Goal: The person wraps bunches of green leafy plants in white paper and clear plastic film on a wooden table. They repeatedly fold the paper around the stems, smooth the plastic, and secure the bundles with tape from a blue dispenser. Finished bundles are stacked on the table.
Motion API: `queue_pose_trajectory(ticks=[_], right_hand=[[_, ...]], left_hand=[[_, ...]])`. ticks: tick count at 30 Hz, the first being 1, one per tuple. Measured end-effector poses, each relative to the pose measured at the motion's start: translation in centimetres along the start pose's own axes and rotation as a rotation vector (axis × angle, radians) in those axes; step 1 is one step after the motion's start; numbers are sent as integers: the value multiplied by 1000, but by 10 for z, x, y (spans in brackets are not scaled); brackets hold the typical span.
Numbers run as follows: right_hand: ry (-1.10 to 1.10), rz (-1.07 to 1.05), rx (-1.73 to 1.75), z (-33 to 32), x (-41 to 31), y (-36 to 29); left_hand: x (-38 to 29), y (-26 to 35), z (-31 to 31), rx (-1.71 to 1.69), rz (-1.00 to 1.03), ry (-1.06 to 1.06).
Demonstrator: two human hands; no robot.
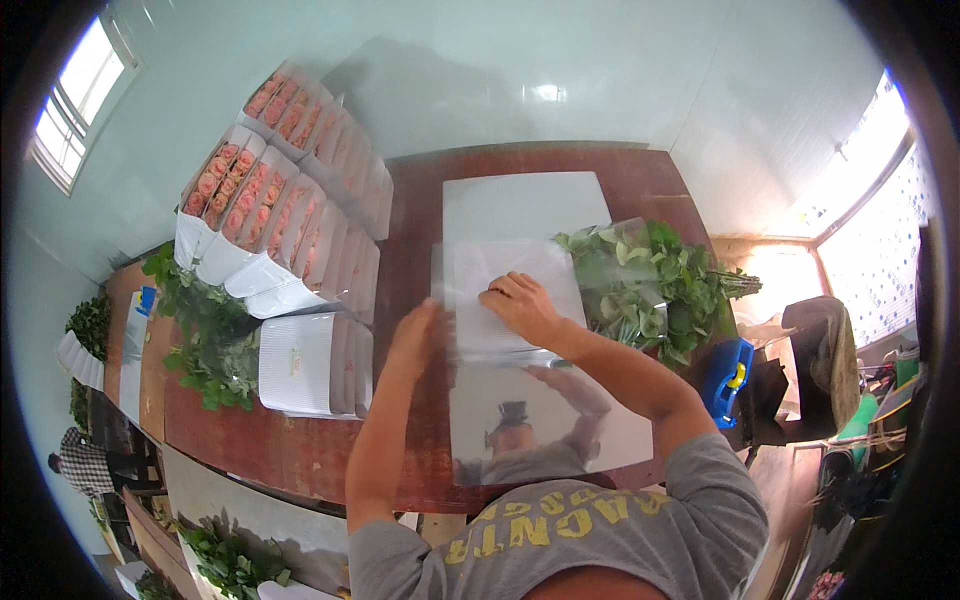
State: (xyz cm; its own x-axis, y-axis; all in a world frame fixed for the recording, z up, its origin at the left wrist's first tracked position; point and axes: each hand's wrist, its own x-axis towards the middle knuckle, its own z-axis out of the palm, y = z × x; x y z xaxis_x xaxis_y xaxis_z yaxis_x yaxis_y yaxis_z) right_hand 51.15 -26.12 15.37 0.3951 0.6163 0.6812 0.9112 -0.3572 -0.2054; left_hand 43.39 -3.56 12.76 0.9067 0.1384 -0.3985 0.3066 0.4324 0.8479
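On the wooden table in front of me lies a flower bunch wrapped in white corrugated card (pixel 469 322) and clear plastic film, its leafy green stems (pixel 675 289) pointing right. My right hand (pixel 523 307) rests on top of the wrapping with its fingers bent. At the wrap's left edge is my left hand (pixel 421 330), blurred; whether it grips the film cannot be told. The blooms inside this bunch are hidden. A shiny reflective sheet (pixel 547 427) lies nearest my body, and a pale board (pixel 525 199) shows beyond the wrap.
Bunches of pink roses (pixel 232 187) in white corrugated sleeves stand stacked at the left, with green foliage (pixel 225 367) beside them. A blue tape dispenser (pixel 727 382) sits at the table's right edge. A person in a checked shirt (pixel 84 461) is at the far left.
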Motion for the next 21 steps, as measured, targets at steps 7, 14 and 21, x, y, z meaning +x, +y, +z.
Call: queue_pose_trajectory(ticks=[7, 14, 21], right_hand=[[-35, 15, 22, 2, -7, -8], [-132, -26, -40, 2, -7, -13], [-75, -58, -90, 5, -11, -12]], left_hand=[[17, 1, -4, 207, -105, -147], [14, 5, -1, 272, -43, -136], [2, 13, 6, 162, -38, -263]])
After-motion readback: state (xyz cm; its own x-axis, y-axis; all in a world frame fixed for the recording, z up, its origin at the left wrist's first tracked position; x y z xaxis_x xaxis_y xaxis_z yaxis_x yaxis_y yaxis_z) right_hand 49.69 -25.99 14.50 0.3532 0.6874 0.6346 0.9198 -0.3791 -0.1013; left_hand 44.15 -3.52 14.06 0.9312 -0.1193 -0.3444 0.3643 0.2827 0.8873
